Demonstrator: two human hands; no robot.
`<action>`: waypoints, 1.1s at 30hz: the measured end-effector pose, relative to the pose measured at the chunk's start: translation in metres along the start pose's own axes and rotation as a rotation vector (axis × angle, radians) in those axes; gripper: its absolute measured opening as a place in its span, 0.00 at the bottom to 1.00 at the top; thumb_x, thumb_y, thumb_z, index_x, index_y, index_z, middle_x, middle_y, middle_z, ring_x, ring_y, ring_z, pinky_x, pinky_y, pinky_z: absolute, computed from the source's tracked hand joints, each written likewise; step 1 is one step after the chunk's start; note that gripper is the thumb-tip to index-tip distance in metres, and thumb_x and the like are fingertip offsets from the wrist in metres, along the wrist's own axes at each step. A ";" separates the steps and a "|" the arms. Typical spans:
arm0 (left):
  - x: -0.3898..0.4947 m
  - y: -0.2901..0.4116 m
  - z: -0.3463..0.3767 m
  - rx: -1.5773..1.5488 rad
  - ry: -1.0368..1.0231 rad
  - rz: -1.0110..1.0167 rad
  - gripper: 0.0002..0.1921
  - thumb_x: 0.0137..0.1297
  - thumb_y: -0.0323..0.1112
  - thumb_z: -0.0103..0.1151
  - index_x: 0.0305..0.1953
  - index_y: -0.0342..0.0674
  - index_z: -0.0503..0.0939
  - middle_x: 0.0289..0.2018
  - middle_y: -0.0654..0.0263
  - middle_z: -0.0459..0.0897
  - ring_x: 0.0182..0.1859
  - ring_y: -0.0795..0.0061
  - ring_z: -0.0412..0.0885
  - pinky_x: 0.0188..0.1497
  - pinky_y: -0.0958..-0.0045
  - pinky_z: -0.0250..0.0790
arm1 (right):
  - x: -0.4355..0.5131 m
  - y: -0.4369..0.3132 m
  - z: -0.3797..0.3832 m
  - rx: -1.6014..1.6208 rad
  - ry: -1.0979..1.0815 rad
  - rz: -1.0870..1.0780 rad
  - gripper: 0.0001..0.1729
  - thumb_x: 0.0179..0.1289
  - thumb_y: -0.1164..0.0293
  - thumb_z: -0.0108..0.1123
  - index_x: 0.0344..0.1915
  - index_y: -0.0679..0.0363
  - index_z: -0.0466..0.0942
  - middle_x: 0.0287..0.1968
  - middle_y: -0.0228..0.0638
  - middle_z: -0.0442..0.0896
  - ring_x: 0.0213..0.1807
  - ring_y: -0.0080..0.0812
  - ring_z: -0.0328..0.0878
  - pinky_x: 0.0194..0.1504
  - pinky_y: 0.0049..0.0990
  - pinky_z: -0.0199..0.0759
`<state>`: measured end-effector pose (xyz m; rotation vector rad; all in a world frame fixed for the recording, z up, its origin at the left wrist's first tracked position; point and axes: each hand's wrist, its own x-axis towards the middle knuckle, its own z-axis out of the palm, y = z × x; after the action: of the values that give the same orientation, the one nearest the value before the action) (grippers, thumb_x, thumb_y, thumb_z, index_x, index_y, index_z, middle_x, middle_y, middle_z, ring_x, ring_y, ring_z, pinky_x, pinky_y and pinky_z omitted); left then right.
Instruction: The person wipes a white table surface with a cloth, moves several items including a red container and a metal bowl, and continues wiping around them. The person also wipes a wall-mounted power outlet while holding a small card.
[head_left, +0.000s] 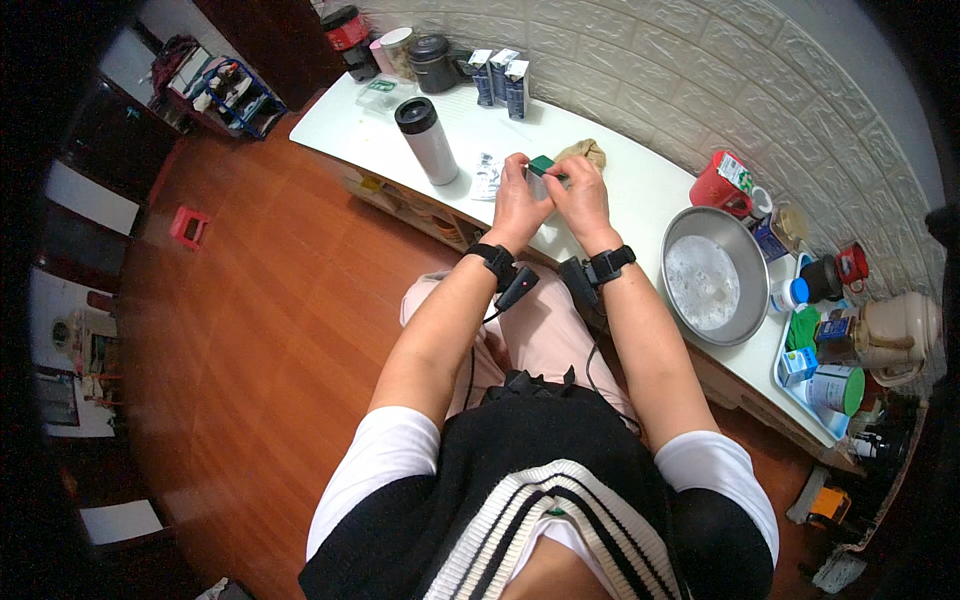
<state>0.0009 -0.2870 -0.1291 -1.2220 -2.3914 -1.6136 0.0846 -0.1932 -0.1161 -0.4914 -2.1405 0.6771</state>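
My left hand (517, 201) and my right hand (582, 196) meet above the front part of the white counter. Between their fingers they hold a small green-topped box (541, 165); what the lower part of it looks like is mostly hidden by the fingers. Just behind my right hand lies a crumpled tan cloth (591, 151). A printed paper sheet (486, 177) lies flat to the left of my left hand. Further left stands a white tumbler with a black lid (429, 142), upright on the counter.
A metal basin of sudsy water (752, 289) stands on the white counter (637, 176) to the right. Behind it is a red mug (720, 184). Further right, a blue tray (780, 364) holds jars and boxes. Several small cartons (516, 90) and a dark pot (433, 64) stand at the back left.
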 end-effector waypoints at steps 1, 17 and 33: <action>0.000 0.000 0.000 0.025 0.003 0.037 0.32 0.49 0.35 0.71 0.52 0.33 0.65 0.46 0.51 0.73 0.48 0.54 0.75 0.51 0.62 0.70 | -0.001 0.001 0.001 0.022 0.006 -0.011 0.06 0.50 0.72 0.67 0.30 0.60 0.80 0.36 0.38 0.80 0.43 0.44 0.76 0.47 0.38 0.71; -0.005 -0.018 -0.006 -0.007 -0.053 0.119 0.25 0.49 0.30 0.68 0.49 0.38 0.70 0.44 0.56 0.74 0.46 0.58 0.75 0.49 0.63 0.71 | -0.023 0.003 0.001 0.016 0.017 -0.224 0.08 0.56 0.72 0.65 0.36 0.62 0.81 0.45 0.38 0.83 0.51 0.41 0.76 0.53 0.36 0.72; 0.002 -0.029 -0.018 0.017 -0.190 0.137 0.22 0.53 0.29 0.67 0.48 0.39 0.71 0.47 0.60 0.73 0.49 0.65 0.74 0.48 0.67 0.73 | -0.005 -0.014 -0.001 -0.026 -0.160 0.087 0.12 0.50 0.71 0.68 0.34 0.62 0.76 0.38 0.45 0.78 0.45 0.49 0.76 0.48 0.40 0.71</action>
<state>-0.0251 -0.3049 -0.1420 -1.5637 -2.3580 -1.4977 0.0868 -0.2065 -0.1100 -0.5639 -2.2903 0.7600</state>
